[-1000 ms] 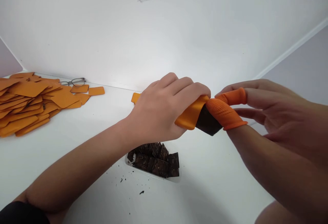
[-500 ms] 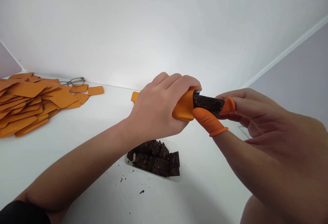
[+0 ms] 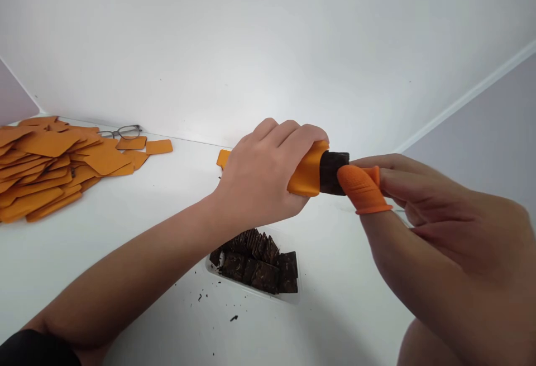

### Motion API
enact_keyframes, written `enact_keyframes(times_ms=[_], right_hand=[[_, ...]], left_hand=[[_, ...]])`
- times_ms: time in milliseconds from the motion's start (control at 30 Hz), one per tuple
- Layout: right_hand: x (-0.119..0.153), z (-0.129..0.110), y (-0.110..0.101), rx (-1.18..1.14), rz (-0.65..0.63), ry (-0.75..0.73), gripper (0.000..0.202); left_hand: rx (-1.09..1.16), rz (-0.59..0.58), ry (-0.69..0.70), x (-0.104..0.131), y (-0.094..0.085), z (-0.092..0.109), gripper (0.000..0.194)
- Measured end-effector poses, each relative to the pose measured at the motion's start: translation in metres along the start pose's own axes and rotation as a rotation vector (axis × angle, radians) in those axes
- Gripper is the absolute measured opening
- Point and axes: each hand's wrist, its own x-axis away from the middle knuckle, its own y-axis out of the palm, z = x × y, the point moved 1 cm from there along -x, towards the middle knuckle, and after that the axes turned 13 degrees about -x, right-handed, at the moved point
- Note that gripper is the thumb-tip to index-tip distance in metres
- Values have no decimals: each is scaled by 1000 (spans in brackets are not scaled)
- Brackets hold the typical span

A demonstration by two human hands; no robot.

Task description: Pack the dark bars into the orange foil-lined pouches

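My left hand is wrapped round an orange pouch, its mouth facing right. A dark brown, flat square piece sticks out of that mouth, its inner end hidden inside the pouch. Orange rubber finger cots cover the thumb and a finger of my right hand, which pinches the outer end of the dark piece. Below my left wrist, a clear plastic tray holds several similar dark squares, some upright in a row and others lying flat.
A heap of orange pouches lies on the left of the white table. Eyeglasses rest behind it by the wall. Another orange pouch is partly hidden behind my left hand. Dark crumbs are scattered in front of the tray.
My right thumb has moved right, from the pouch's edge onto the dark piece. The piece now shows its broad face more and stands straighter in the mouth. My left hand keeps its grip.
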Motion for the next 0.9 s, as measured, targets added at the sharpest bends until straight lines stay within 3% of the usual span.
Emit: enact_keyframes(times_ms=[267, 600, 767, 900], right_hand=[[-3, 1, 8, -4, -13, 15, 12], [-2, 2, 13, 27, 26, 83, 8], [0, 1, 16, -35, 70, 202, 7], [-2, 12, 18, -112, 5, 137, 7]], left_hand=[[14, 66, 28, -1, 1, 1, 31], [55, 23, 4, 2, 6, 3, 31], [82, -17, -20, 2, 10, 2, 28], [97, 10, -15, 2, 12, 2, 26]])
